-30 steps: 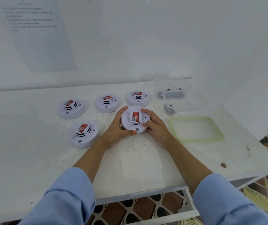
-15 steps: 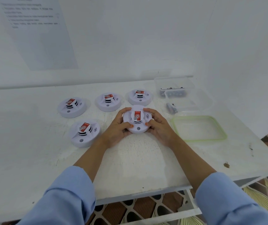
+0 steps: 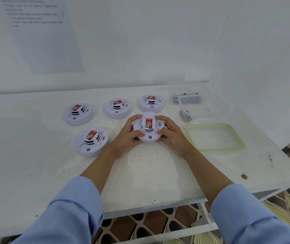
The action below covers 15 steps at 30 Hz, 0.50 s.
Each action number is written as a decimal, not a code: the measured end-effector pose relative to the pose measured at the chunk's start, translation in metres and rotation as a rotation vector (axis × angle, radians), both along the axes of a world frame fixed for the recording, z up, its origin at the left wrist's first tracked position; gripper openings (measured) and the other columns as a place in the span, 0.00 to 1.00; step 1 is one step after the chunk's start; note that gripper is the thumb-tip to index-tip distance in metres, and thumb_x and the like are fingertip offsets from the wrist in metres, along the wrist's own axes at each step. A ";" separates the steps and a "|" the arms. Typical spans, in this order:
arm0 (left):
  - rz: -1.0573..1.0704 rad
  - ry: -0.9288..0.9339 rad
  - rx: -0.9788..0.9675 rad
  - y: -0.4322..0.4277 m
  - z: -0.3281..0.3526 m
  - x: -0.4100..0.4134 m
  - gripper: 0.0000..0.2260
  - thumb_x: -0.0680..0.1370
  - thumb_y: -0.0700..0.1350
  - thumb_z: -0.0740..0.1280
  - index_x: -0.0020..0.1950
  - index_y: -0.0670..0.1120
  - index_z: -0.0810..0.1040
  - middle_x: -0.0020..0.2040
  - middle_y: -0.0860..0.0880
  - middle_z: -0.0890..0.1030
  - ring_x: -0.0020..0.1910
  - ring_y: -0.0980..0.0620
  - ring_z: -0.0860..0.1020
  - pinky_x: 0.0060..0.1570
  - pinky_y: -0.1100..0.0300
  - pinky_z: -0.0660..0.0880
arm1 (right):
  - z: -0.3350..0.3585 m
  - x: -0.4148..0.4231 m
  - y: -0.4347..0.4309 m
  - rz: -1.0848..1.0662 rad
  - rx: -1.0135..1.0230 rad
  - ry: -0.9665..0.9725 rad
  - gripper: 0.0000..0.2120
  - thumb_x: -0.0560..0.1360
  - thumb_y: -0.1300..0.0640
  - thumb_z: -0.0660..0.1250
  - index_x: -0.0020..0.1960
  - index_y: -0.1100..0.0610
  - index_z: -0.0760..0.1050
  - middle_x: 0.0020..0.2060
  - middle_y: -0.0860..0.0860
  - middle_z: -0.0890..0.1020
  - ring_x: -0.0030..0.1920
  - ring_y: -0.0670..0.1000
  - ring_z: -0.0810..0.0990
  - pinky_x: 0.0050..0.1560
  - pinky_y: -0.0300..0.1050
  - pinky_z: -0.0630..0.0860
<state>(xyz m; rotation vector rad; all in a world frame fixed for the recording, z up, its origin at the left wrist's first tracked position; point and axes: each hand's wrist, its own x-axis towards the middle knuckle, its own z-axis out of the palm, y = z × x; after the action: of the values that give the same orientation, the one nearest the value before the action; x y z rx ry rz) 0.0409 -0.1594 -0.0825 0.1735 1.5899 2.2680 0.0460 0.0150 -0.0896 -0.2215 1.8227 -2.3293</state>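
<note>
A round white smoke detector [image 3: 148, 128] with a red label on its raised centre rests on the white table [image 3: 149, 173]. My left hand [image 3: 127, 137] grips its left rim, fingers curled round the back and thumb on the front. My right hand [image 3: 171, 132] grips its right rim the same way. Several more detectors of the same kind lie on the table: one at the near left [image 3: 91, 141] and three in a back row [image 3: 78, 113], [image 3: 117, 108], [image 3: 151, 103].
A clear plastic box [image 3: 196, 101] holding batteries stands at the back right, with its green-rimmed lid [image 3: 214, 137] lying in front of it. A loose battery [image 3: 184, 115] lies by the box. A printed sheet [image 3: 40, 32] hangs on the wall. The table's front edge is close to me.
Both hands have stayed on the middle detector, with the fingers shifting a little round its rim. The detector seems turned slightly; the other detectors have not moved.
</note>
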 end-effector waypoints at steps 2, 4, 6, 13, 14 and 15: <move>-0.001 0.000 0.002 0.000 0.000 0.000 0.24 0.75 0.27 0.58 0.58 0.55 0.69 0.57 0.50 0.75 0.54 0.49 0.76 0.45 0.59 0.80 | 0.001 0.001 0.000 -0.004 0.008 0.000 0.18 0.76 0.69 0.58 0.56 0.48 0.74 0.62 0.58 0.73 0.56 0.53 0.76 0.49 0.46 0.80; -0.004 0.001 0.007 0.000 -0.001 0.000 0.24 0.75 0.27 0.58 0.58 0.56 0.70 0.58 0.50 0.75 0.54 0.49 0.76 0.46 0.58 0.80 | 0.001 0.001 0.000 -0.009 0.012 0.000 0.19 0.76 0.69 0.58 0.56 0.48 0.74 0.62 0.58 0.73 0.56 0.53 0.77 0.48 0.45 0.80; -0.004 0.000 0.007 0.000 -0.001 0.000 0.24 0.75 0.27 0.58 0.58 0.56 0.69 0.58 0.50 0.75 0.54 0.49 0.76 0.47 0.58 0.80 | 0.002 0.001 0.000 -0.010 0.006 -0.002 0.19 0.76 0.69 0.58 0.56 0.48 0.74 0.61 0.58 0.74 0.55 0.52 0.77 0.46 0.44 0.79; -0.001 -0.001 -0.003 -0.001 -0.001 0.000 0.24 0.75 0.28 0.58 0.59 0.55 0.69 0.59 0.49 0.74 0.55 0.49 0.76 0.47 0.57 0.79 | 0.000 0.001 0.000 -0.007 -0.003 -0.007 0.19 0.75 0.70 0.58 0.57 0.50 0.73 0.59 0.56 0.75 0.55 0.53 0.77 0.49 0.49 0.79; 0.000 -0.002 -0.005 -0.001 -0.001 0.000 0.24 0.75 0.28 0.58 0.59 0.55 0.69 0.59 0.49 0.74 0.55 0.49 0.76 0.47 0.57 0.79 | 0.000 0.001 0.000 -0.007 -0.005 -0.008 0.19 0.75 0.70 0.58 0.57 0.50 0.73 0.59 0.56 0.75 0.55 0.53 0.77 0.49 0.48 0.80; 0.001 -0.001 -0.007 -0.001 -0.001 0.000 0.24 0.75 0.28 0.58 0.59 0.55 0.69 0.59 0.49 0.74 0.55 0.49 0.76 0.47 0.57 0.79 | 0.001 0.001 0.000 -0.007 -0.008 -0.009 0.19 0.75 0.71 0.58 0.57 0.50 0.73 0.59 0.56 0.75 0.55 0.53 0.77 0.49 0.48 0.80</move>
<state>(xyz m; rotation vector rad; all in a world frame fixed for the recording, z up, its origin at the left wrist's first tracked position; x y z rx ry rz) 0.0407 -0.1600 -0.0834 0.1696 1.5975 2.2620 0.0469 0.0147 -0.0888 -0.2057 1.8130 -2.3386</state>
